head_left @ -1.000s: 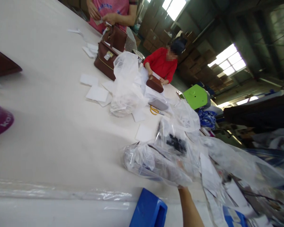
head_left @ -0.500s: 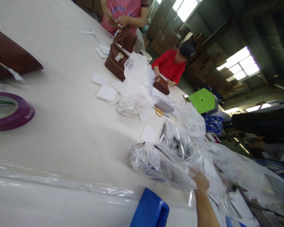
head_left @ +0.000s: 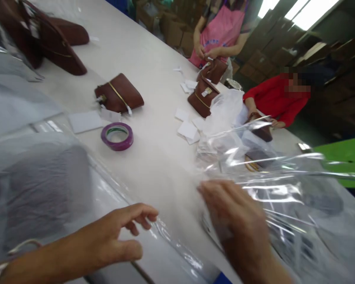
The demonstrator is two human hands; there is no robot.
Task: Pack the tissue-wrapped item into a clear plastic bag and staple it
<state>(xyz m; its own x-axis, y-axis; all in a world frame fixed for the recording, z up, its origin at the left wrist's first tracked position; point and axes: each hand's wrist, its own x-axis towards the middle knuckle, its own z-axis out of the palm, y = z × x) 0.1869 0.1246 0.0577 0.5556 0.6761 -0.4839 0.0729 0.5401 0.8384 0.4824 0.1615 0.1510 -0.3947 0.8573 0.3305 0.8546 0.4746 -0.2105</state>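
My left hand (head_left: 115, 232) reaches in over the table's front edge, fingers loosely bent and thumb apart, holding nothing. My right hand (head_left: 236, 221) is smeared by motion, with its fingers bent together on a clear plastic bag (head_left: 284, 193). The shiny film spreads from that hand toward the right and hides part of the table. Beyond my left hand lies a roll of purple tape (head_left: 118, 136). Behind the tape a small brown handbag (head_left: 120, 94) rests on its side, with a gold zip and a white tag.
More brown bags (head_left: 59, 43) lie far left. White cards (head_left: 187, 130) are scattered mid-table near a white wrapping (head_left: 225, 108). Across the table, a person in a pink apron (head_left: 220, 33) and a person in red (head_left: 275, 98) handle brown bags. A green panel (head_left: 343, 157) stands right.
The view has swung left, bringing more handbags and the whole tape roll into sight. My left hand has come into view. My right hand has lifted closer with clear plastic.
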